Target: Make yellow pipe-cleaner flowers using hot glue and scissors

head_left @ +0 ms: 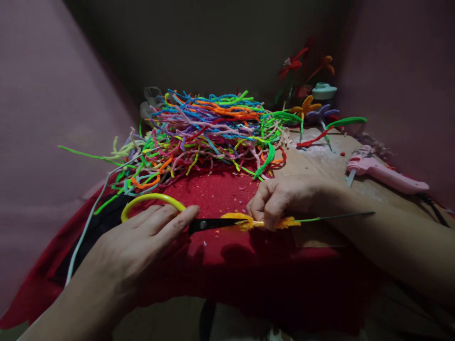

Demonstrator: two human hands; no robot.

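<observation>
My left hand (142,239) is closed around the yellow-handled scissors (156,201), whose dark blades point to the right. The blade tips reach into the left end of an orange-yellow pipe-cleaner flower (261,222). My right hand (275,201) pinches this flower near its middle, with the fingers curled around it. From the flower's right end a thin green stem (309,219) runs out beneath my right wrist, ending in a dark wire. Small colored clippings lie on the red cloth (213,248) around the blades.
A large heap of multicolored pipe cleaners (213,128) lies behind my hands. At right, a pink glue gun (387,175) rests on a brown board (313,161). Finished-looking orange (304,108) and purple pipe-cleaner flowers (323,113) stand behind it. A pale cord (85,232) runs along the left.
</observation>
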